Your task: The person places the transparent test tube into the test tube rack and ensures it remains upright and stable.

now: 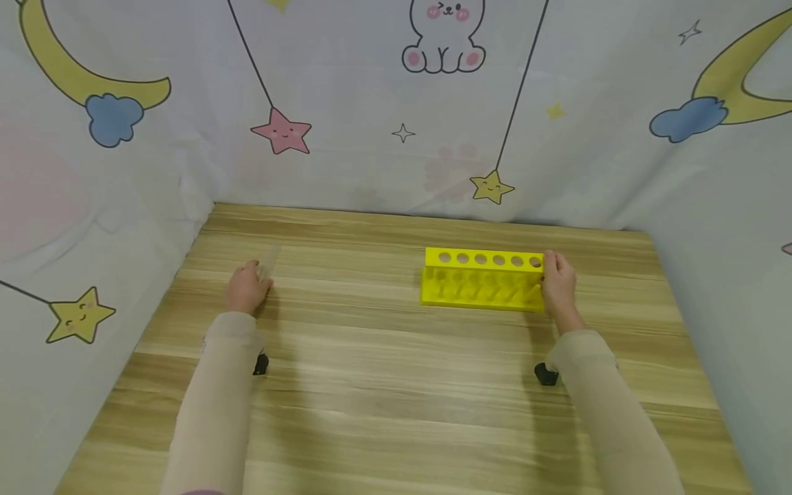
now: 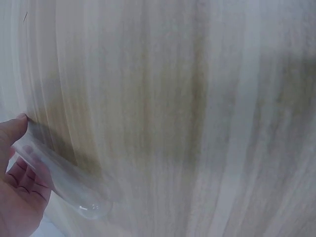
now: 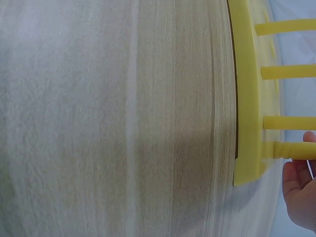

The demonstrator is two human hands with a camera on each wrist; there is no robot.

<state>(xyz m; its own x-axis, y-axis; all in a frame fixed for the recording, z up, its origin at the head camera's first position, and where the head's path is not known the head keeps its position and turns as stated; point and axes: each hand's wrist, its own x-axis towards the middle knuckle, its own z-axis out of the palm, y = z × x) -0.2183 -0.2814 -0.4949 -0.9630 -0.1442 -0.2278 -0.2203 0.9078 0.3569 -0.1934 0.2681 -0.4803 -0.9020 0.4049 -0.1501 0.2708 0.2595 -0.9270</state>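
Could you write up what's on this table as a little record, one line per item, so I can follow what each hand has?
Left hand: holds a clear tube
Right hand: holds the right end of a yellow rack
Rack top: six round holes, no tube seen in them
Tube and rack: well apart, tube to the left
Surface: wood-patterned table
Backdrop: white cloth with printed stars
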